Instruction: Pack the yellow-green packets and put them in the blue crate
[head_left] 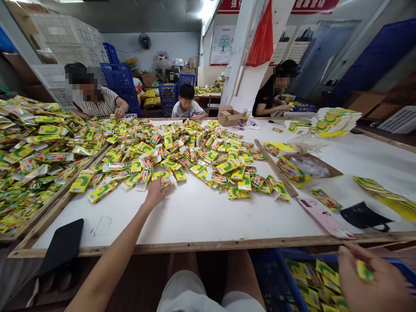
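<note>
My left hand [155, 193] reaches forward across the white table [201, 216] and rests on a packet at the near edge of a wide pile of yellow-green packets [182, 151]; its fingers are curled on that packet. My right hand [373, 281] hovers low at the bottom right above a blue crate [279, 264] of the same packets, fingers pinched on one yellow packet [363, 271].
A black phone [63, 245] lies at the table's near left corner. A pink card [321, 216], a black pouch [362, 215] and an open cardboard box [308, 169] sit on the right. A heaped tray of packets [29, 160] fills the left. Three people sit at the far edge.
</note>
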A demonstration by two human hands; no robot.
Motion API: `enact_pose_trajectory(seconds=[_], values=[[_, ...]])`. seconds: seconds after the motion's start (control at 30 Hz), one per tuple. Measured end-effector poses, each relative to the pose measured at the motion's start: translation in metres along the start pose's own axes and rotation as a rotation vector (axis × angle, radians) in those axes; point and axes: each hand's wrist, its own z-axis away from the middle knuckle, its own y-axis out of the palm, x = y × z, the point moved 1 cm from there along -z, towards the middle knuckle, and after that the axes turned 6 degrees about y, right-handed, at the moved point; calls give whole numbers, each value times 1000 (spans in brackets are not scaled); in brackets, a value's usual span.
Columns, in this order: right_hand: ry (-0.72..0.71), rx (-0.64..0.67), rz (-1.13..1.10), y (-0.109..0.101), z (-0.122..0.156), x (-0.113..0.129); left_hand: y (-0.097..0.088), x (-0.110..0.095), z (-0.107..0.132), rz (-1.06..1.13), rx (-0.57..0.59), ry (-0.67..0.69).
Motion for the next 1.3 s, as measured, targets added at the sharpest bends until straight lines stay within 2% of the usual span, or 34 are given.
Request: enact_pose_trajectory(seconds=[0.07,0.13,0.2,0.3,0.4,0.47,0.57,0.67,0.73,0.87,0.97,1.03,1.17,1.3], values=[[48,130,-99,12,20,13,4,-9,-1,38,-9,24],[107,314,-260,34,52,40,13,-36,11,83,-39,60],[175,520,-476,61,86,74,27,-73,34,148,-45,89],[230,801,-825,98,128,125,50,-124,77,435,-63,95],[269,923,-978,120,148,151,65,-146,109,626,-46,18],[265,961,-1003,127,151,152,67,-145,119,747,6,-24],[215,1033,-1019,131,151,142,63,-133,123,902,140,-50],[130,1125,-978,131,148,134,57,-123,121,912,251,-45],[62,1177,-926,133,143,135,55,-119,117,874,285,-41],[-26,1128,-846,143,134,146,56,-118,106,844,194,-12],[14,1102,-894,147,132,151,57,-118,102,948,129,-29],[2,1103,-918,144,134,152,56,-120,104,955,119,-38],[-112,1077,-904,131,137,153,49,-123,114,864,125,-15],[-104,1022,-862,128,137,157,46,-128,117,863,102,-65]])
